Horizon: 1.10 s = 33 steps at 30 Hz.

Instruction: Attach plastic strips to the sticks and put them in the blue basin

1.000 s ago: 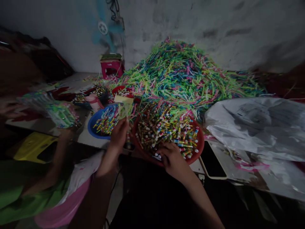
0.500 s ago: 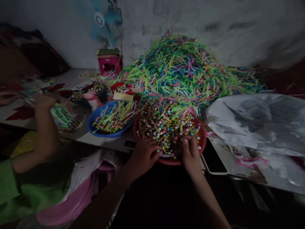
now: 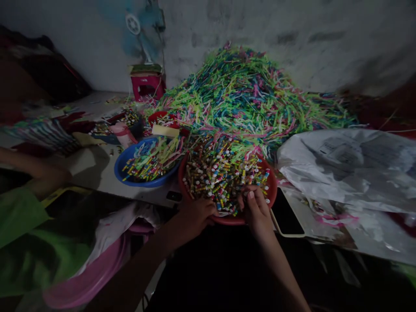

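Blotchy wall; curled hands, hold unclear, at round basin of banded tubes.

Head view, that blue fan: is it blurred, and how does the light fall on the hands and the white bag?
Head view: the fan is smeared, clearer at its centre; in the same head view, light is dim, and the left hand looks darker than the right hand; again in the head view, the white bag is among the brightest patches.
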Motion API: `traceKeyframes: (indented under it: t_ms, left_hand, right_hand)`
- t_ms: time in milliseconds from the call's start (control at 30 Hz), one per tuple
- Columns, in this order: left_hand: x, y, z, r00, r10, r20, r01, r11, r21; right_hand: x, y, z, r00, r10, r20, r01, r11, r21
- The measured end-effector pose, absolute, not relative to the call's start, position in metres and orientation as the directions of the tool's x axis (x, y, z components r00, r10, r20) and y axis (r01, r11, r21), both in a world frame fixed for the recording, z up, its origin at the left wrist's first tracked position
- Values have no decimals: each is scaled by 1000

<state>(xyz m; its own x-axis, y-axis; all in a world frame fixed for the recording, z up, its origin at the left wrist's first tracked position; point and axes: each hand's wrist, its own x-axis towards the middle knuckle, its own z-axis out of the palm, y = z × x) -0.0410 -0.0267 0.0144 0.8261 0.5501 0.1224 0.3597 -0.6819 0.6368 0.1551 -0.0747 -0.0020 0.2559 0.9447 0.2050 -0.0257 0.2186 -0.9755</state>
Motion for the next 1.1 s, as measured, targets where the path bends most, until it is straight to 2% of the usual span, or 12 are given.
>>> traceKeyframes:
  t_ms: [67,167,267,367,467,533,567,633,700,767,967,1100]
  left_hand:
    - [-46,-23,19,807,563,177,314,-664,678]
    - [-54,-20,30,703,642,305,290,-651,702]
    - [-60,-23,38,524,727,443,301,-645,702]
    - [-61,-33,38,372,787,492,268,-599,755]
    - [-56,-41,33,269,880,392,120,-434,893]
    - [-51,-42,30,261,950,173,10,-181,983]
    - [-47,-41,28,318,948,29,-14,-26,1000]
    - [-41,-39,26,483,848,-220,27,236,971]
    - [-34,-36,23,577,756,-309,76,328,942]
    - [-30,-34,21,591,747,-304,50,342,939]
    - [-35,-39,24,654,693,-305,-73,459,886]
    - [-28,-52,16,609,783,-126,-327,392,860]
  right_hand:
    - [156,-75,0,247,941,233,23,235,-972]
    - [155,-76,4,125,951,282,257,244,-935]
    - [149,-76,7,-82,957,278,481,282,-830]
    - [143,-75,5,-164,929,331,593,361,-720]
    - [143,-75,-2,-78,877,473,655,403,-640]
    - [143,-76,-6,-5,828,560,705,401,-586]
    - [143,-76,-7,2,808,589,735,398,-548]
    - [143,-77,-9,-33,776,629,789,407,-460]
    - [142,-79,-9,-67,749,660,808,429,-404]
    - [142,-80,-9,-55,735,676,803,435,-408]
    - [141,-79,-9,90,770,632,772,347,-532]
    - [135,-76,-12,144,761,632,820,266,-507]
